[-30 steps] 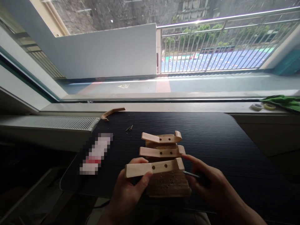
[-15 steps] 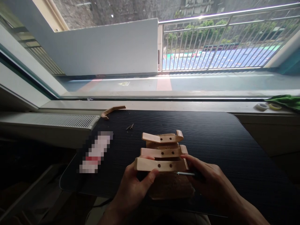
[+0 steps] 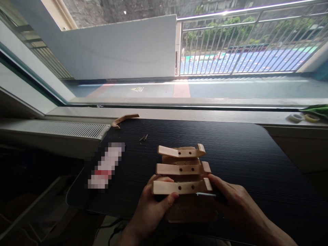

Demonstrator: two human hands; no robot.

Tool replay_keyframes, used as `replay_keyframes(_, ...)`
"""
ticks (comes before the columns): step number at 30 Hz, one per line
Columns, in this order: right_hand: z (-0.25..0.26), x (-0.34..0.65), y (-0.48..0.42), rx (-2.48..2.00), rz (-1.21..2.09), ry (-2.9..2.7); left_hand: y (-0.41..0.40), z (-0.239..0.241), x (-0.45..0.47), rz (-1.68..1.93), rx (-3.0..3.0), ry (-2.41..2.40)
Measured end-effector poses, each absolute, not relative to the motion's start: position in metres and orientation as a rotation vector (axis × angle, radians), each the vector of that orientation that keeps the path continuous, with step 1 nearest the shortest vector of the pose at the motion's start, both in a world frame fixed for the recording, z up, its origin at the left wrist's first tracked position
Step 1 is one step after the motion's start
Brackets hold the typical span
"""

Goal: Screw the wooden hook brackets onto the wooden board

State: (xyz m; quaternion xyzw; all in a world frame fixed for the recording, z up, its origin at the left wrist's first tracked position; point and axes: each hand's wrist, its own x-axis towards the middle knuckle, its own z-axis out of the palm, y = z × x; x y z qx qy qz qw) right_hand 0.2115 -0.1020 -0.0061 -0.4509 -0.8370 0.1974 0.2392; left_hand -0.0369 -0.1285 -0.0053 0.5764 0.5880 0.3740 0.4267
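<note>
Three pale wooden hooks, each with two dark holes, lie across a brown wooden board (image 3: 192, 212): a far hook (image 3: 184, 153), a middle hook (image 3: 187, 168) and a near hook (image 3: 164, 187). My left hand (image 3: 156, 205) is closed on the left part of the near hook, thumb at its front edge and fingers behind. My right hand (image 3: 235, 201) grips a screwdriver (image 3: 206, 194), its thin metal shaft pointing left just in front of the near hook. The right index finger reaches the hook's curled right end. The screwdriver's dark handle is mostly hidden in the palm.
Another wooden hook (image 3: 125, 118) rests at the far left table corner. Several screws (image 3: 144, 137) lie on the black table (image 3: 246, 150). A blurred pinkish packet (image 3: 106, 167) is at the left. Tape rolls (image 3: 303, 118) and a green cloth (image 3: 317, 110) sit on the windowsill.
The near hook has shifted slightly toward me, widening its gap from the middle hook, and its right end is less covered by my right fingers. The whole view has shifted slightly.
</note>
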Motion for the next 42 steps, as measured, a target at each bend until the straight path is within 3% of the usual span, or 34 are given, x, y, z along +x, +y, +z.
replay_keyframes(42,-0.027,0.220,-0.107,-1.169,0.595,-2.225,-0.127,-0.020,-0.040,1.001,1.475,1.386)
